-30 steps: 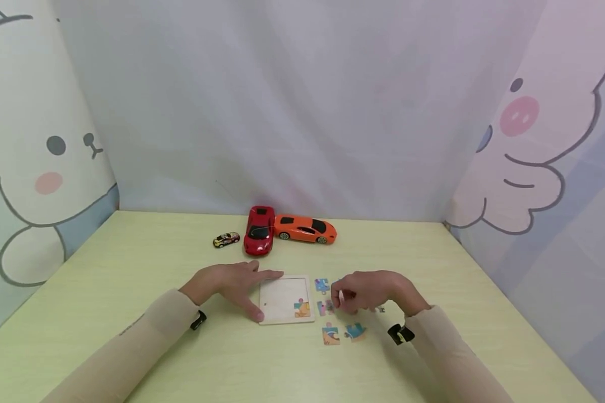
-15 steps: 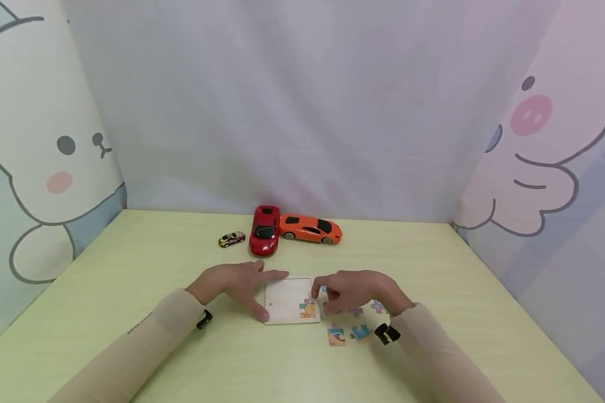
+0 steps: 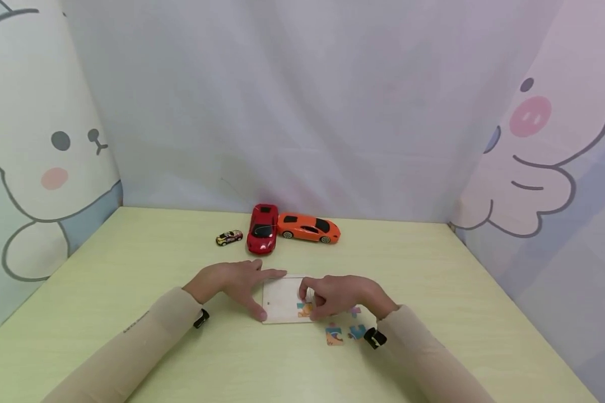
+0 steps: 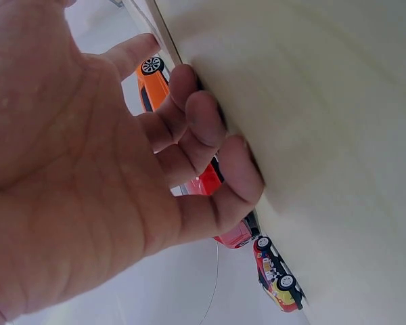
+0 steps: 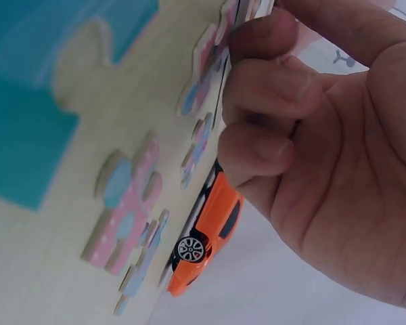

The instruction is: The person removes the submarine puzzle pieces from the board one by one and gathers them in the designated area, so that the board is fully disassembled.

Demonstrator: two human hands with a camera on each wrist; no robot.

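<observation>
A pale, square puzzle tray (image 3: pixel 281 292) lies flat in the head view, with one jigsaw piece (image 3: pixel 305 312) in its lower right corner. My left hand (image 3: pixel 238 282) rests at its left side. Thumb and index finger are spread straight, with the index at the top edge and the thumb at the lower left corner. Over the tray's right side, my right hand (image 3: pixel 341 294) reaches in with curled fingers. Its index and thumb tips pinch across the jigsaw piece in the corner. In the right wrist view those fingertips are out of sight.
Several loose jigsaw pieces lie right of the tray, including a wave piece (image 3: pixel 334 336), a blue piece (image 3: pixel 357 332) and a pink dotted piece (image 5: pixel 125 223). Behind stand a small toy car (image 3: pixel 229 238), a red toy car (image 3: pixel 262 230) and an orange toy car (image 3: pixel 308 228).
My right hand has moved left from among the loose pieces, past the tray's right edge, to the jigsaw piece in the corner. The left hand has stayed at the tray.
</observation>
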